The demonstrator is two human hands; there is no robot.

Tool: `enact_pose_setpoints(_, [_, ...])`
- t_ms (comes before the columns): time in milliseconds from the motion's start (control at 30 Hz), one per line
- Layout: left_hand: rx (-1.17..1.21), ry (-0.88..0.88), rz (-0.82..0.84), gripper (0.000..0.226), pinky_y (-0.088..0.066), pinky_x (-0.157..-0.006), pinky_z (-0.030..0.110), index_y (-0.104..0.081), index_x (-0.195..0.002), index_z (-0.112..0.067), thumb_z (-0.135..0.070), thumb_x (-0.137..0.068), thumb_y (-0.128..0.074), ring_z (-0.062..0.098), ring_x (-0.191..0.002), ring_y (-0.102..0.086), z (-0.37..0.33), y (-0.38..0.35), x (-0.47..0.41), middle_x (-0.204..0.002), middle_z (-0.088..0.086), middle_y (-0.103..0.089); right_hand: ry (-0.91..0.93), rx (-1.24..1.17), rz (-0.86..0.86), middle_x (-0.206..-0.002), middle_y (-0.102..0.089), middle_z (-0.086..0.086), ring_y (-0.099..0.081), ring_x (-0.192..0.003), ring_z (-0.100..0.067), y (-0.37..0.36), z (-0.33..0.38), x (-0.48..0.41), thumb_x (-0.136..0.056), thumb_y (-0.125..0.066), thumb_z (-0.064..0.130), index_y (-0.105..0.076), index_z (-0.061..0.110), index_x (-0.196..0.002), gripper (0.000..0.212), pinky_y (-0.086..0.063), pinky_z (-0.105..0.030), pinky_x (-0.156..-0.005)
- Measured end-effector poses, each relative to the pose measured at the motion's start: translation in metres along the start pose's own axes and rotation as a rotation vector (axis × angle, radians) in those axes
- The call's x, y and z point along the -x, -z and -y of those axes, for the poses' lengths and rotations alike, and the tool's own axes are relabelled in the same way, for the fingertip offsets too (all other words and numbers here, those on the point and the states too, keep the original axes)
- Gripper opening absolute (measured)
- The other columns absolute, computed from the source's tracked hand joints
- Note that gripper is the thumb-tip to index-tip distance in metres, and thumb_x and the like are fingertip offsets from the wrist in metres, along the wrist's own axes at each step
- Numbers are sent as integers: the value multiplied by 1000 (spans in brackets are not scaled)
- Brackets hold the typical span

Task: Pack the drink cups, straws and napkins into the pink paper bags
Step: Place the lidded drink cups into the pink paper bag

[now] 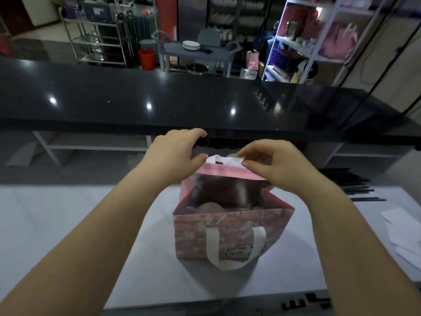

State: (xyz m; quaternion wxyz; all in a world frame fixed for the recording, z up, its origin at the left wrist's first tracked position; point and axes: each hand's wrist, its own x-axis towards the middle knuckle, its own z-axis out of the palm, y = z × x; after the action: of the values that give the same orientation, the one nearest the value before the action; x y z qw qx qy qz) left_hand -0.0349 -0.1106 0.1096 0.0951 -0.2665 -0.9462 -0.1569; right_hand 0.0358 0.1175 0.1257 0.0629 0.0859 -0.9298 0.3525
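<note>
A pink paper bag (230, 236) with white ribbon handles stands open on the white table (68, 224) in front of me. Inside it I see the round lid of a drink cup (210, 207). A white napkin (224, 161) sticks up at the bag's far rim. My right hand (278, 165) pinches the napkin's top edge between thumb and fingers. My left hand (175, 151) hovers at the bag's far left corner with loosely bent fingers, its thumb close to the napkin; whether it touches is unclear.
Black straws (355, 190) lie in a row on the table's right side, with white napkins (403, 236) nearer the right edge. A raised black counter (159, 99) runs across behind the table. Shelves and carts stand beyond it.
</note>
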Motion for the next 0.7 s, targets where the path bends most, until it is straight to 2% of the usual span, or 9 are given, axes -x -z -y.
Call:
enact_pose_setpoints(100, [-48,-37,59,48,-48,-90,40,-45,-137,-30,-40,-92,-56,22,-114,-55,2,0,-35,-127,-3,-60,10,30,-1,-86,-71,14,-64,-84,3,25,-12,-21,-86,-71,14,-73,28,-100,20,-51,-18,-82])
enact_pose_setpoints(233, [-88,-123,190,45,-48,-86,35,-46,-136,-34,-41,-93,-55,18,-112,-54,0,-12,-76,-125,-6,-58,-13,68,42,-91,-71,14,-64,-88,2,42,-43,-51,-86,-72,14,-72,29,-101,22,-52,-26,-86])
enact_pose_setpoints(367, [-121,-229,282,42,-46,-84,34,-50,-132,-36,-42,-91,-57,17,-113,-52,-8,-34,-104,-126,-8,-56,-47,180,137,-98,-66,19,-60,-94,4,41,-87,-74,-84,-72,14,-69,35,-105,30,-51,-24,-89])
enact_pose_setpoints(500, [-243,-378,318,44,-44,-93,37,-50,-133,-38,-44,-91,-57,15,-122,-47,-13,-52,-125,-132,-10,-53,-72,300,298,-114,-62,19,-57,-107,-3,27,-128,-93,-84,-71,15,-62,38,-119,43,-48,-25,-89])
enact_pose_setpoints(600, [-272,-477,309,42,-44,-89,36,-55,-131,-39,-43,-89,-58,15,-122,-47,-13,-61,-137,-130,-12,-56,-53,355,417,-129,-57,15,-53,-114,-8,13,-150,-107,-82,-71,23,-55,40,-127,51,-49,-35,-94])
enact_pose_setpoints(700, [-266,-541,308,40,-44,-86,37,-59,-127,-35,-43,-88,-58,17,-119,-50,-10,-70,-141,-127,-10,-59,-26,322,475,-136,-51,13,-48,-121,-12,-3,-168,-117,-79,-74,34,-47,43,-134,62,-47,-37,-97])
